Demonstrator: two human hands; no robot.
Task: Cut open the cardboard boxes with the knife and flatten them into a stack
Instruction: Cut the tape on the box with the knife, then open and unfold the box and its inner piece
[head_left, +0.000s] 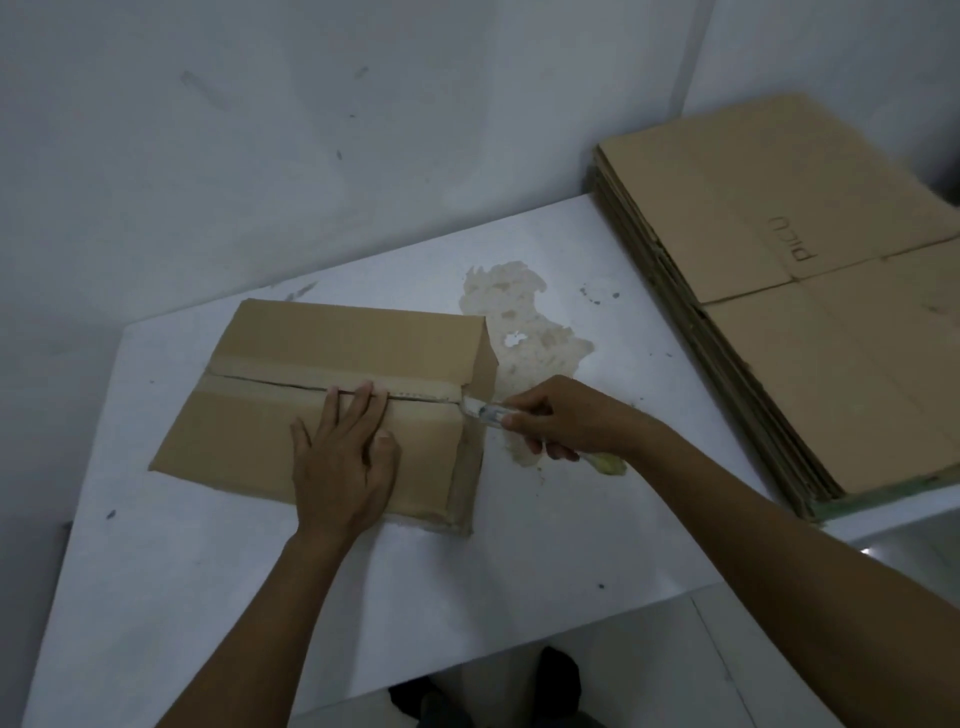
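Knife (491, 413) in right hand (566, 415), tip up-left at box (311, 338) seam's end

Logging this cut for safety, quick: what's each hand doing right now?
Left hand: open, fingers flat, pressing down on the cardboard box.
Right hand: closed round the knife, blade at the box's right edge.

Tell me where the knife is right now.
In the head view, right of centre: the right hand holds the knife, its tip at the right end of the taped seam on the cardboard box, which the left hand presses.
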